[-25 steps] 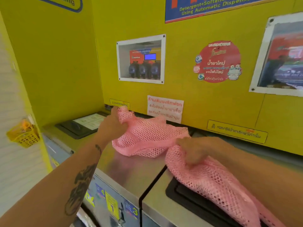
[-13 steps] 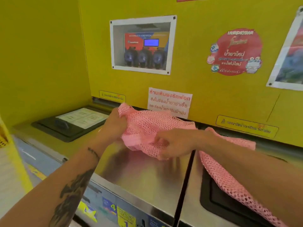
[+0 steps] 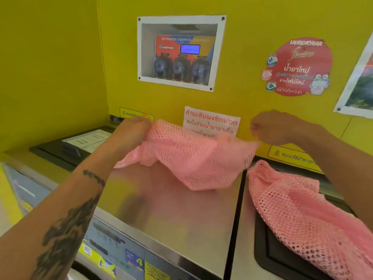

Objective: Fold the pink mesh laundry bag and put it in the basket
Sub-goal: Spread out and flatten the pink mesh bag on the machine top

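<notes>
A pink mesh laundry bag [image 3: 193,158] hangs stretched between my two hands above the steel top of a washing machine [image 3: 161,209]. My left hand [image 3: 133,132] is shut on its left corner. My right hand [image 3: 270,128] pinches its right corner, which is blurred. The bag's lower edge sags onto the steel. A second pink mesh bag [image 3: 306,215] lies crumpled on the machine to the right, partly under my right forearm. No basket is in view.
The yellow wall [image 3: 252,87] stands close behind, with a dispenser window [image 3: 179,53] and paper signs. A black detergent lid [image 3: 66,146] sits on the left machine, another black lid [image 3: 270,257] lies under the second bag. The machines' front edges run below.
My right hand has moved right and up, pulling the bag's corner away from the left hand. The bunched bag is now spread out and lifted. The view has moved closer.
</notes>
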The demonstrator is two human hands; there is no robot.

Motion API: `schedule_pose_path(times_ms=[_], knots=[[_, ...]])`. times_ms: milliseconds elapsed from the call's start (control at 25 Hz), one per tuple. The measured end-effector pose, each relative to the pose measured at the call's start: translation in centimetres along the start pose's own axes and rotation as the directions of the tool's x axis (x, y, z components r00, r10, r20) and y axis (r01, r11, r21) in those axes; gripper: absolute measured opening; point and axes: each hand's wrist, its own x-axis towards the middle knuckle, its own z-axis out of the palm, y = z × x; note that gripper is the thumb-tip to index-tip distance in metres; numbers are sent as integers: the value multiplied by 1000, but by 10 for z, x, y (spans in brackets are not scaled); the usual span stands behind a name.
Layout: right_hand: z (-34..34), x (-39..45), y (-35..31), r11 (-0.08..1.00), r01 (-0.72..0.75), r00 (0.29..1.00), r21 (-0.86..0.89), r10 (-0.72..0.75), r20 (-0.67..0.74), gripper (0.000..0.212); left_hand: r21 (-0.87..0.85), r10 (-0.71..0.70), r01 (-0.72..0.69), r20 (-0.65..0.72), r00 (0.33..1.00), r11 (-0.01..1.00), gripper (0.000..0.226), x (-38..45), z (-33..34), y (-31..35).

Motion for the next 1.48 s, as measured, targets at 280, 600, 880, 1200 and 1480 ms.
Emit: schedule_pose_path(times_ms=[280,600,880,1200,1480], knots=[[7,-59,-94,877,217,800,428,-411,438,16,283,40,-238,562,826,929,93,-27,22,-11],[48,-27,-80,883,189,815,429,-385,434,23,-156,-69,138,387,920,978,89,-31,31,-3],[14,-5,-7,964,-47,994,262,19,106,34,181,16,-61,239,971,982,51,-34,31,-8],[68,-85,-94,910,396,832,127,-414,370,58,801,152,-268,220,963,536,20,-32,48,-22],[2,-75,-37,604,-15,737,797,-532,417,30,467,356,-590,497,791,659,38,-41,78,0]])
